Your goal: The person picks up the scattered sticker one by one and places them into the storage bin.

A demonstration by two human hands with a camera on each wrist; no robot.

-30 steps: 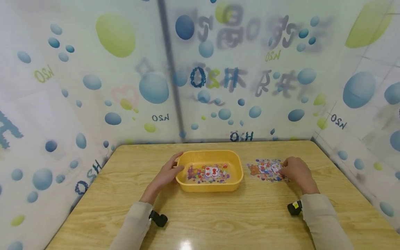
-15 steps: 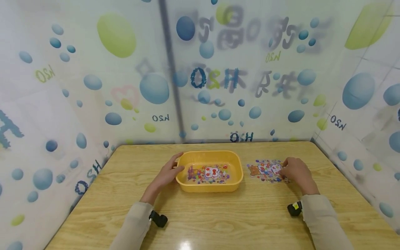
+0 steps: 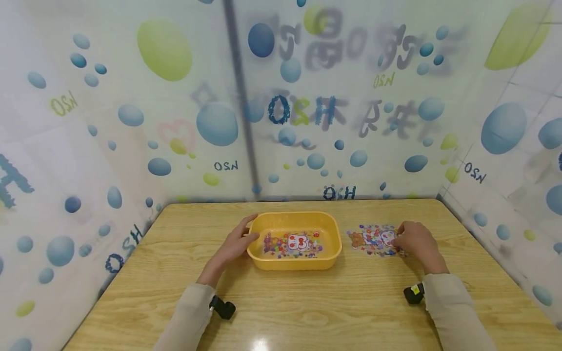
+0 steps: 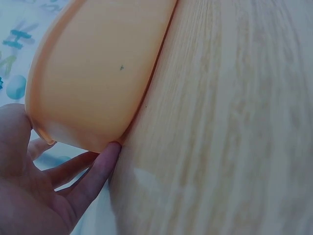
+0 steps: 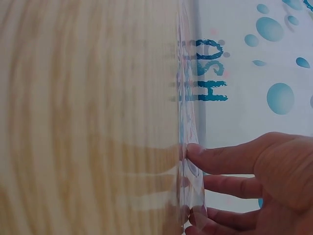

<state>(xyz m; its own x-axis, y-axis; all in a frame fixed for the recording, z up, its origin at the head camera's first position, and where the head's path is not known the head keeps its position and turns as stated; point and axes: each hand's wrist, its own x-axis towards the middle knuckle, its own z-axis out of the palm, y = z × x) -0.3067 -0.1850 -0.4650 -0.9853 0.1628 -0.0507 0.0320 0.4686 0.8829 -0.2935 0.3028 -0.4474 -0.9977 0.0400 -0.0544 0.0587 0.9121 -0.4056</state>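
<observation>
In the head view, a yellow plastic basin (image 3: 296, 263) stands on the table, with a clear sheet of colourful cartoon stickers (image 3: 298, 242) lying flat inside. My left hand (image 3: 234, 243) holds the basin's left end, the thumb over the rim. In the left wrist view its fingertips (image 4: 113, 148) press low on the outer wall. Right of the basin lies a second clear sticker sheet (image 3: 371, 239), showing a bear and other cartoon figures. My right hand (image 3: 417, 243) pinches its right end; the right wrist view shows the thumb and fingers (image 5: 230, 185) on the thin clear film.
The wooden table (image 3: 307, 312) extends in front of the basin. A white curtain (image 3: 351, 97) printed with blue and green bubbles surrounds the back and sides. Each wrist wears a small black camera, such as the left camera (image 3: 225, 309).
</observation>
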